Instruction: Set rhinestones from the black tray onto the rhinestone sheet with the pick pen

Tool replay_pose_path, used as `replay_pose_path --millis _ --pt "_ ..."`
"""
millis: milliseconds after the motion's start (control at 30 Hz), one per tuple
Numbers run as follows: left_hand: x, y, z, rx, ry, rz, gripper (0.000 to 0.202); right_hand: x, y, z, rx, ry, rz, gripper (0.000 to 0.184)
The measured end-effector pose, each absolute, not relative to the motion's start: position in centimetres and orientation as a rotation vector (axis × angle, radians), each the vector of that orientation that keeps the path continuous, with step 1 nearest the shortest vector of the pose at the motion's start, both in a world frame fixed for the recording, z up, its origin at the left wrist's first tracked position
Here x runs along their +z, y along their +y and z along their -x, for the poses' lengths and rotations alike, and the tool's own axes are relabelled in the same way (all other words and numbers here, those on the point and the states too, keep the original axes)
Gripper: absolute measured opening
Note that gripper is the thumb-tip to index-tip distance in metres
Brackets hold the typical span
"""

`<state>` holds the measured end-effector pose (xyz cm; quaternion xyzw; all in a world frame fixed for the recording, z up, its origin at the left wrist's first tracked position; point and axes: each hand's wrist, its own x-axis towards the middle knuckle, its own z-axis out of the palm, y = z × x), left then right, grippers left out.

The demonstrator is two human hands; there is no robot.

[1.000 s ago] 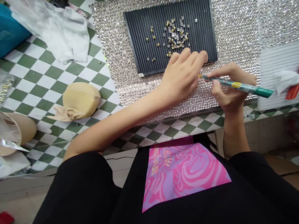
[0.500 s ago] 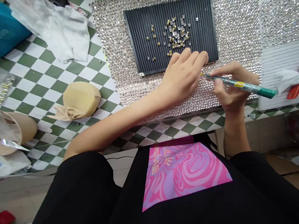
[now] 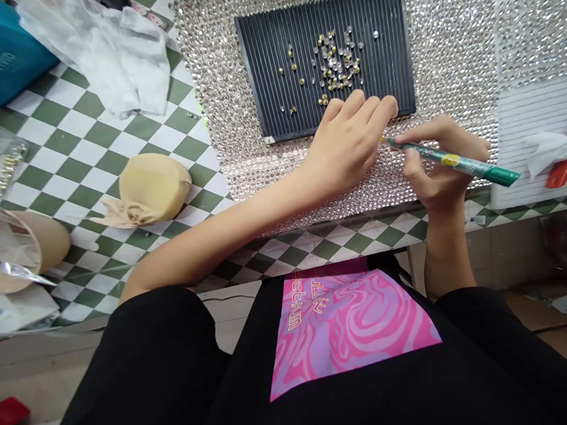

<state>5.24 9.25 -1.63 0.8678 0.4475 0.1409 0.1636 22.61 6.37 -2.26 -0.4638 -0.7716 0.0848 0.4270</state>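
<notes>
My right hand (image 3: 442, 162) pinches a slim pen (image 3: 454, 160) with a clear, printed barrel, a green end and a yellowish tip. That tip points left, close beside my left hand (image 3: 351, 136). The fingers of my left hand are curled together at the near edge of a black ridged tray (image 3: 281, 41); its fingertips and whatever they hold are hidden. Several loose rhinestones (image 3: 336, 63), clear and gold-backed, lie scattered in the tray's grooves. Beneath tray and hands spreads a sheet (image 3: 451, 39) densely covered with silvery rhinestones.
A tied tan pouch (image 3: 155, 186) sits left of my forearm. Farther left are a beige tub (image 3: 52, 238) and a blue bag (image 3: 3, 57). White crumpled cloth (image 3: 137, 61) lies at upper left. On the right, an orange-red tool (image 3: 564, 164) rests on a lined white board (image 3: 514, 118).
Both hands keep nearly the same pose. The pen and my right hand have shifted very slightly left; the view itself has moved a little.
</notes>
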Motion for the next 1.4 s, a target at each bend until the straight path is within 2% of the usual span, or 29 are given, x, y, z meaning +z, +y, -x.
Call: replay_pose_path --millis 733,833,1000,1200,1400 --pt "-1.8 8.9 -5.1 0.503 1.283 -2.372 0.039 -2.4 6.0 -22.8 0.189 -1.86 1.173 0.014" --pt "-1.8 9.0 -5.0 0.565 1.265 -2.305 0.037 -2.7 6.4 -22.6 0.174 -1.753 1.15 0.018" --pt "-2.1 9.4 -4.6 0.716 1.148 -2.192 0.034 -2.7 6.8 -22.1 0.356 -1.667 1.033 0.038" --pt "-1.8 9.7 -3.9 0.739 0.929 -2.129 0.036 -0.5 6.5 -23.1 0.294 -2.061 1.179 0.023" --pt "-1.3 9.7 -3.8 0.735 0.802 -2.075 0.037 1.4 7.1 -24.3 0.352 -2.321 1.11 0.018"
